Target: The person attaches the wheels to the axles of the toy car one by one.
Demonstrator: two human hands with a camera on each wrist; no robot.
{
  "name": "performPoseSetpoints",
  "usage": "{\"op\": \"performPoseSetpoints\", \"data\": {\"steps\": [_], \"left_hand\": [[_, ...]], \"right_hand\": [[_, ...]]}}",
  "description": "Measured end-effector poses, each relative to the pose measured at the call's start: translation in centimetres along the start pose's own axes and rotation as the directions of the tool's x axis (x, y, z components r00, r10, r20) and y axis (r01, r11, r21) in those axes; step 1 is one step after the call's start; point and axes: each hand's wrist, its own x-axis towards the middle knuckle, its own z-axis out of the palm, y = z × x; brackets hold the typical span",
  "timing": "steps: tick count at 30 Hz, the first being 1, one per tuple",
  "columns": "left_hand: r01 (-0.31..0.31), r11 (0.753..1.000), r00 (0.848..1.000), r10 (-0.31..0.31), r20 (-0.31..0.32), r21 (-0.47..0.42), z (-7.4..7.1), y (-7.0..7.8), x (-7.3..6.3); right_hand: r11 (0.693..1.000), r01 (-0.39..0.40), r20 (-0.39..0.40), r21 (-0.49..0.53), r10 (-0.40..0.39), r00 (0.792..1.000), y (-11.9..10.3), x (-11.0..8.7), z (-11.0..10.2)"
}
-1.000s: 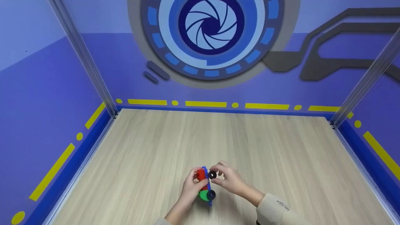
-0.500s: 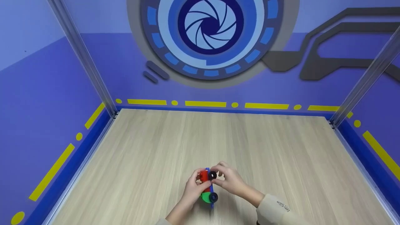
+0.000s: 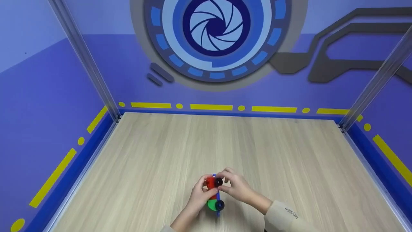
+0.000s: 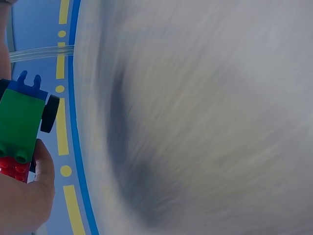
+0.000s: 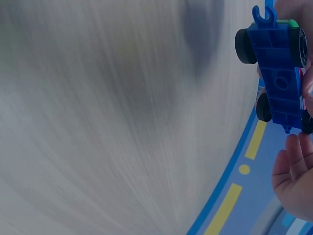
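My left hand point(image 3: 200, 196) grips a toy car point(image 3: 211, 204) made of red and green bricks on a blue wheeled base, held above the table. In the left wrist view, the green brick point(image 4: 20, 122) and red studs show beside the thumb. My right hand point(image 3: 238, 187) pinches a black wheel point(image 3: 219, 182) against the car's far right side. From the right wrist, the underside of the blue base point(image 5: 279, 78) is visible, with wheels at its corners and a hook at one end. Whether the pinched wheel sits fully on its axle is hidden by fingers.
A light wood-grain table point(image 3: 154, 154) lies under both hands. Blue-purple panels with yellow dashes point(image 3: 211, 107) enclose its back and sides, and metal posts point(image 3: 87, 61) stand at the back corners.
The wheel in my right hand was apart from the car's side and now lies against it. My left hand has shifted the car slightly right and toward me.
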Motion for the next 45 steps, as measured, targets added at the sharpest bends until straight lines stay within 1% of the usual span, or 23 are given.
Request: {"op": "performPoseSetpoints", "data": {"steps": [3,7,10,13,19,23,28,32,37,40,42,45], "left_hand": [[-0.008,1.000,1.000,0.008,0.012,-0.007,0.0,-1.1,0.6],[-0.015,0.999,0.999,0.017,0.031,-0.043,0.0,-1.7,0.8],[-0.013,0.997,0.999,0.016,0.047,-0.074,0.0,-1.6,0.7],[-0.010,0.997,0.998,0.014,0.060,-0.076,-0.1,-1.5,0.6],[-0.013,0.999,0.996,0.017,0.088,-0.043,-0.1,-1.4,0.5],[-0.014,0.999,0.995,0.017,0.102,-0.037,-0.2,-1.4,0.5],[-0.001,1.000,0.994,0.004,0.112,-0.029,-0.2,-1.3,0.4],[-0.007,1.000,0.994,0.010,0.113,-0.024,-0.1,-1.3,0.2],[-0.026,0.999,0.993,0.029,0.112,-0.028,0.0,-1.3,0.2],[-0.030,0.999,0.993,0.034,0.109,-0.034,0.0,-1.1,0.2],[-0.024,0.999,0.994,0.028,0.108,-0.040,0.1,-0.8,0.1],[-0.020,0.999,0.993,0.025,0.112,-0.050,0.1,0.2,-0.4]], "right_hand": [[1.000,0.005,0.001,-0.003,-0.005,1.000,0.0,-0.1,0.0],[1.000,0.017,-0.005,-0.006,-0.017,1.000,-0.1,-0.2,0.0],[1.000,0.017,-0.012,-0.007,-0.017,1.000,0.0,-0.3,0.0],[1.000,0.016,-0.015,-0.009,-0.016,1.000,0.1,-0.3,0.0],[1.000,0.027,-0.021,-0.003,-0.027,0.999,0.2,-0.4,-0.2],[1.000,0.023,-0.019,-0.008,-0.023,1.000,0.2,-0.5,-0.2],[1.000,0.006,-0.002,-0.007,-0.006,1.000,0.2,-0.7,-0.2],[1.000,0.016,-0.003,-0.003,-0.016,1.000,0.2,-0.8,-0.3],[0.997,0.083,-0.049,-0.012,-0.083,0.995,0.4,-0.9,-0.1],[0.989,0.145,-0.099,-0.035,-0.148,0.984,0.7,-0.9,0.2],[0.985,0.163,-0.129,-0.053,-0.169,0.977,0.8,-1.0,0.4],[0.981,0.177,-0.176,-0.076,-0.188,0.966,0.8,-1.1,0.6]]}}
